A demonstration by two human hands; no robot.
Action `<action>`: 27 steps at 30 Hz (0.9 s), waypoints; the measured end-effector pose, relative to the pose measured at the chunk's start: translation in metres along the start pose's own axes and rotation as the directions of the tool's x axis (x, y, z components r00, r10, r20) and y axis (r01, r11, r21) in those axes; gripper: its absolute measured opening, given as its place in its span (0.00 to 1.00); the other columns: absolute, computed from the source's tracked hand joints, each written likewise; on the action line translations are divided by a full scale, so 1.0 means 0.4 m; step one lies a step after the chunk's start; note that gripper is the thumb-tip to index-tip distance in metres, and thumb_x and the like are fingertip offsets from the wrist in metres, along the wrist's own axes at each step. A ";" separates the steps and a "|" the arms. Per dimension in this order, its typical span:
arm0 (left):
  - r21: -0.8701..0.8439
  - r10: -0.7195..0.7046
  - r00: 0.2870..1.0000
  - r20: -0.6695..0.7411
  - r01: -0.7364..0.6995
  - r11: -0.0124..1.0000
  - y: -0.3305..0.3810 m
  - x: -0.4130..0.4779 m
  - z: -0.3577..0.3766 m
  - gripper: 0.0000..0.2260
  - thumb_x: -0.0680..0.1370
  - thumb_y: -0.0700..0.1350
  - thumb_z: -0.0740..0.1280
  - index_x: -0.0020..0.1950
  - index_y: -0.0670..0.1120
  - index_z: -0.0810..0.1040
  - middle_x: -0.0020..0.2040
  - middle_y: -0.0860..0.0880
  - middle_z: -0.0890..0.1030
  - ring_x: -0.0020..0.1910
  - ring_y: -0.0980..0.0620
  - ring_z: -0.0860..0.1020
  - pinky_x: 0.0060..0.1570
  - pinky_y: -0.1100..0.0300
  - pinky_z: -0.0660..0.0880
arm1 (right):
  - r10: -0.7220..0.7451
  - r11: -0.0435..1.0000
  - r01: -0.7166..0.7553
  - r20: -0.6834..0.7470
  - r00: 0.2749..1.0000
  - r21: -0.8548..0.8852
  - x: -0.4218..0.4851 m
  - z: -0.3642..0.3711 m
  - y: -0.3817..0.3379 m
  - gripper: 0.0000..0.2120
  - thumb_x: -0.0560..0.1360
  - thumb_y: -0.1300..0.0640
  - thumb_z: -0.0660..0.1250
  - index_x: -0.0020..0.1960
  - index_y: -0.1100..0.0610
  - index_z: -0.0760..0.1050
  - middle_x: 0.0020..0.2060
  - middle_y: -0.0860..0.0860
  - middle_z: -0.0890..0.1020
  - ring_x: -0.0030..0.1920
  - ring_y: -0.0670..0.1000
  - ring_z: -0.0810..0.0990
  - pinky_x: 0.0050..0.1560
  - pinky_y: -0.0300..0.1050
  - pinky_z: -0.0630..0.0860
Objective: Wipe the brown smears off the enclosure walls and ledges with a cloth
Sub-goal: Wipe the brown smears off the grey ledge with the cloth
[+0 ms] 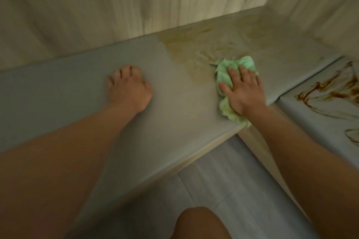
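The crumpled pale-green cloth point(231, 68) lies on the long grey ledge point(77, 87) under the right hand point(242, 91), whose fingers are spread flat and press it down. The left hand point(129, 87) props on the ledge with bent fingers, holding nothing. Only a thin yellowish film point(186, 48) remains beyond the cloth, so I judge this stretch half done. The dark brown streaks point(328, 89) on the lower grey ledge to the right look untouched.

Crumpled green cloth point(233, 75) on smooth matt ledge point(77, 91); wood-grain walls point(116, 6).
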State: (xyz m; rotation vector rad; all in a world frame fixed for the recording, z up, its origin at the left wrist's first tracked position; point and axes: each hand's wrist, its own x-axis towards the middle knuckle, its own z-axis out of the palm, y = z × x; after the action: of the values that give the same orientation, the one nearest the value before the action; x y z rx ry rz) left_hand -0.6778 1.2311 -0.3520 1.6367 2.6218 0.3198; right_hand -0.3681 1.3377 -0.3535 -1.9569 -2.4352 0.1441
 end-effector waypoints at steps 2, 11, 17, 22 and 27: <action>-0.003 -0.001 0.999 -0.044 0.001 1.000 -0.012 0.004 0.027 0.20 0.82 0.52 0.57 0.69 0.44 0.71 0.70 0.39 0.71 0.70 0.37 0.67 0.73 0.37 0.60 | 0.088 0.996 -0.088 -0.014 0.996 0.015 0.042 0.004 -0.018 0.37 0.80 0.29 0.41 0.84 0.44 0.47 0.84 0.54 0.48 0.83 0.58 0.46 0.82 0.60 0.42; -0.085 0.000 0.981 -0.194 -0.017 0.996 -0.028 0.002 0.066 0.18 0.80 0.52 0.55 0.61 0.45 0.76 0.62 0.40 0.77 0.63 0.37 0.72 0.69 0.38 0.64 | -0.083 0.995 0.082 0.012 0.996 0.064 0.059 0.012 -0.245 0.30 0.86 0.39 0.41 0.84 0.50 0.53 0.83 0.56 0.55 0.83 0.62 0.50 0.82 0.57 0.44; -0.469 -0.171 0.970 -0.173 0.072 0.880 -0.040 -0.009 0.011 0.23 0.81 0.50 0.52 0.61 0.39 0.81 0.62 0.35 0.81 0.61 0.35 0.76 0.68 0.47 0.66 | -0.652 0.758 0.649 0.041 0.757 0.061 -0.114 0.033 -0.398 0.27 0.84 0.36 0.49 0.81 0.40 0.60 0.82 0.45 0.59 0.83 0.51 0.52 0.81 0.51 0.46; -0.372 -0.138 0.970 -0.200 0.055 0.926 -0.035 -0.005 0.027 0.23 0.80 0.53 0.51 0.58 0.43 0.82 0.59 0.38 0.82 0.60 0.37 0.76 0.68 0.46 0.67 | -0.231 0.972 0.233 0.051 0.972 -0.040 0.087 0.005 -0.195 0.32 0.82 0.31 0.47 0.83 0.40 0.51 0.84 0.51 0.52 0.83 0.56 0.50 0.82 0.55 0.46; -0.180 -0.077 0.974 -0.213 0.039 0.983 -0.026 -0.006 0.049 0.22 0.79 0.57 0.51 0.56 0.47 0.78 0.57 0.41 0.79 0.58 0.38 0.74 0.63 0.45 0.67 | 0.071 0.997 -0.074 0.093 0.993 0.028 0.220 0.004 -0.259 0.34 0.82 0.32 0.42 0.84 0.44 0.45 0.84 0.55 0.46 0.83 0.64 0.44 0.81 0.62 0.41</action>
State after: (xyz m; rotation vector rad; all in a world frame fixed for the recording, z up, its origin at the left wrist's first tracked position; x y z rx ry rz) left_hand -0.6830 1.2276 -0.3732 1.5459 2.6949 0.7463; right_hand -0.4881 1.4015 -0.3510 -2.0712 -2.4010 0.2773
